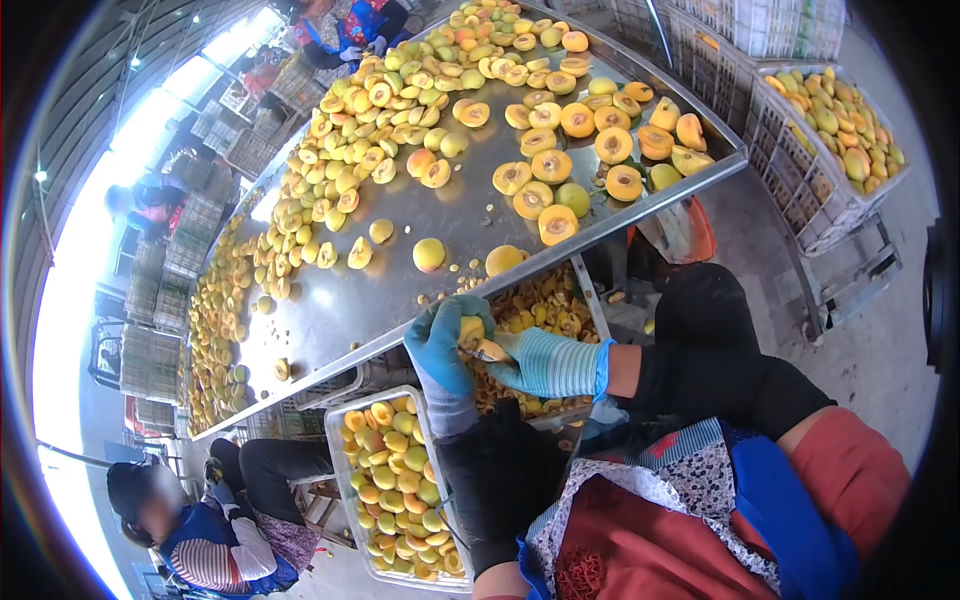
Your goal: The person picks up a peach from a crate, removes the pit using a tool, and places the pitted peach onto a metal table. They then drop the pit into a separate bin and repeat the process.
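Head view: I'm seeing the left hand clasping a fruit. The right hand is sitting just right of it, hold unclear.

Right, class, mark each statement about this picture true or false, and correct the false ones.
1. The wearer's left hand and right hand are bare. False: both are gloved.
2. The left hand holds a yellow fruit. True.
3. The metal table bears halved fruit. True.
4. The pale crate at the bottom of the picture is empty. False: it is filled with yellowish fruits.
5. Another person is at lower left. True.
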A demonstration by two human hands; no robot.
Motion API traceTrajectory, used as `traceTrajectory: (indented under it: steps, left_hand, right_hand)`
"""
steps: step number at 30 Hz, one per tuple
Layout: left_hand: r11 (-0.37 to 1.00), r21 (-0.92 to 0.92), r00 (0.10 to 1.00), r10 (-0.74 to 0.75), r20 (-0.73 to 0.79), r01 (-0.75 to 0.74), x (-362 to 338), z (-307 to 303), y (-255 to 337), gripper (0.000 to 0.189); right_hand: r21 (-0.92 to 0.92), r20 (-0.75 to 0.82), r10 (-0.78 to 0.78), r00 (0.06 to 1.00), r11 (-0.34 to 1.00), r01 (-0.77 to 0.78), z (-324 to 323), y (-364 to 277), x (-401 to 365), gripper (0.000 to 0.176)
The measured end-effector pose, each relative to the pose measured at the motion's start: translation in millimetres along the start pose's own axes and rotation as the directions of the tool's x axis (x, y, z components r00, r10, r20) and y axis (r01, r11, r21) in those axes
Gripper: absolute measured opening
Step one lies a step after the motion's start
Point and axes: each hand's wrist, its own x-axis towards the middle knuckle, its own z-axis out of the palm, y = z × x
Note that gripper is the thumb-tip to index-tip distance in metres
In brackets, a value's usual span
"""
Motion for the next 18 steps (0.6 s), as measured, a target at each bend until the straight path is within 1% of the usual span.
traceTrajectory:
  steps: [1,2,3,4,6,7,8,9,10,11,13,14,15,16,17,18]
  left_hand:
    - [1.000,-0.029,1.000,-0.007,-0.007,0.007,-0.7,0.0,-1.2,0.033]
    - [0.988,-0.150,0.999,0.046,-0.008,-0.047,0.1,0.7,-6.3,0.033]
    - [0.958,-0.270,0.995,0.097,-0.016,-0.098,0.9,3.0,-14.7,0.033]
    - [0.911,-0.386,0.989,0.146,-0.030,-0.147,0.9,6.3,-20.0,0.033]
    - [0.787,-0.608,0.991,0.131,0.008,-0.100,0.8,12.4,-21.7,0.032]
    - [0.706,-0.705,0.992,0.125,0.028,-0.069,0.9,14.1,-22.2,0.031]
    - [0.679,-0.730,0.988,0.151,0.043,-0.072,1.7,15.0,-22.9,0.033]
    - [0.651,-0.755,0.982,0.179,0.056,-0.076,2.9,15.1,-23.7,0.034]
    - [0.622,-0.779,0.976,0.207,0.065,-0.080,4.0,15.6,-24.1,0.036]
    - [0.640,-0.763,0.979,0.199,0.051,-0.090,4.2,17.6,-23.9,0.036]
    - [0.677,-0.728,0.983,0.180,0.028,-0.103,3.9,22.0,-22.1,0.036]
    - [0.673,-0.734,0.981,0.189,0.048,-0.094,4.1,21.8,-22.8,0.033]
    - [0.667,-0.740,0.977,0.201,0.066,-0.087,5.2,20.7,-24.2,0.031]
    - [0.662,-0.745,0.974,0.211,0.082,-0.081,5.6,19.3,-26.0,0.028]
    - [0.623,-0.780,0.965,0.235,0.115,-0.059,5.5,18.6,-28.9,0.028]
    - [0.582,-0.813,0.954,0.263,0.145,-0.037,7.5,18.9,-32.0,0.028]
  right_hand:
    - [0.202,0.066,0.081,0.995,0.975,-0.093,0.7,-5.7,-2.0,0.025]
    - [0.388,0.143,0.146,0.979,0.902,-0.191,2.3,-13.4,-5.6,0.026]
    - [0.548,0.232,0.193,0.953,0.784,-0.292,-0.3,-23.3,-8.7,0.026]
    - [0.587,0.334,0.238,0.912,0.705,-0.398,-7.1,-31.2,-10.9,0.026]
    - [0.616,0.531,0.284,0.798,0.517,-0.594,-23.6,-41.4,-9.8,0.027]
    - [0.555,0.547,0.307,0.779,0.564,-0.611,-28.0,-40.8,-6.7,0.026]
    - [0.512,0.398,0.267,0.878,0.730,-0.454,-25.6,-38.3,-7.2,0.027]
    - [0.423,0.248,0.190,0.950,0.861,-0.283,-21.4,-33.5,-7.4,0.028]
    - [0.296,0.109,0.079,0.991,0.949,-0.109,-18.7,-29.2,-7.2,0.029]
    - [0.066,0.008,0.037,0.999,0.997,-0.037,-17.6,-24.6,-7.3,0.031]
    - [0.079,-0.022,0.015,1.000,0.997,-0.013,-15.1,-20.0,-10.3,0.031]
    - [0.082,-0.038,0.003,0.999,0.997,0.001,-14.9,-19.1,-10.5,0.032]
    - [0.299,0.126,0.167,0.978,0.933,-0.198,-21.7,-27.0,-10.2,0.032]
    - [0.461,0.319,0.281,0.905,0.788,-0.408,-33.1,-41.9,-11.3,0.032]
    - [0.550,0.520,0.335,0.786,0.573,-0.608,-37.8,-50.3,-13.1,0.032]
    - [0.549,0.518,0.320,0.793,0.587,-0.595,-35.9,-48.6,-13.4,0.032]
